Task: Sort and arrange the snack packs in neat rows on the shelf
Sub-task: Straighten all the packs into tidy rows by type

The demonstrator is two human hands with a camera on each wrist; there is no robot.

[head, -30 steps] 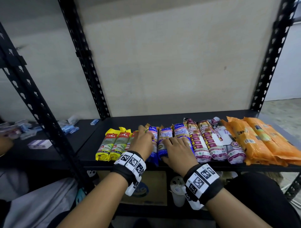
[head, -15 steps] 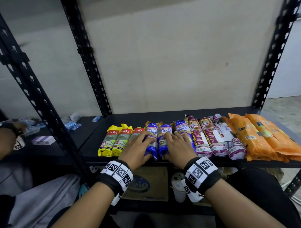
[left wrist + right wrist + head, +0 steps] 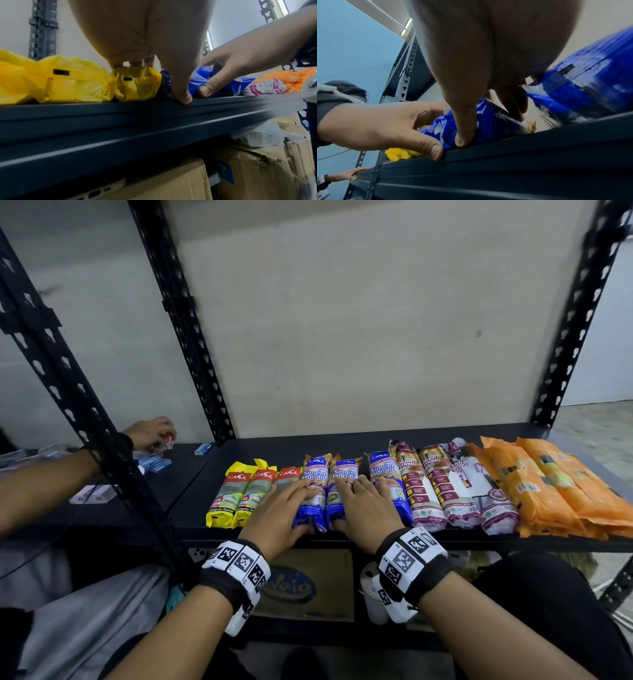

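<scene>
A row of snack packs lies on the black shelf [image 3: 274, 446]: yellow packs [image 3: 227, 494] at the left, then three blue packs [image 3: 380, 470], maroon-and-white packs [image 3: 438, 487] and orange packs [image 3: 534, 491]. My left hand [image 3: 284, 508] lies flat over the third yellow pack and the leftmost blue pack [image 3: 313, 477]. Its thumb [image 3: 181, 94] presses at that pack's front end on the shelf lip. My right hand [image 3: 366, 508] rests with straight fingers on the middle blue pack [image 3: 342, 474] and the one beside it. Its thumb [image 3: 464, 138] sits against the front end.
Black slotted uprights [image 3: 191, 337] stand at the back left and at the back right [image 3: 575, 320], with another close at my left [image 3: 68, 405]. Another person's hand [image 3: 150, 433] handles small packets on the neighbouring shelf. A cardboard box [image 3: 308, 587] sits below.
Both my hands have flattened out and drawn back toward the shelf's front edge over the blue packs. Another person's hand has reached onto the shelf at the left.
</scene>
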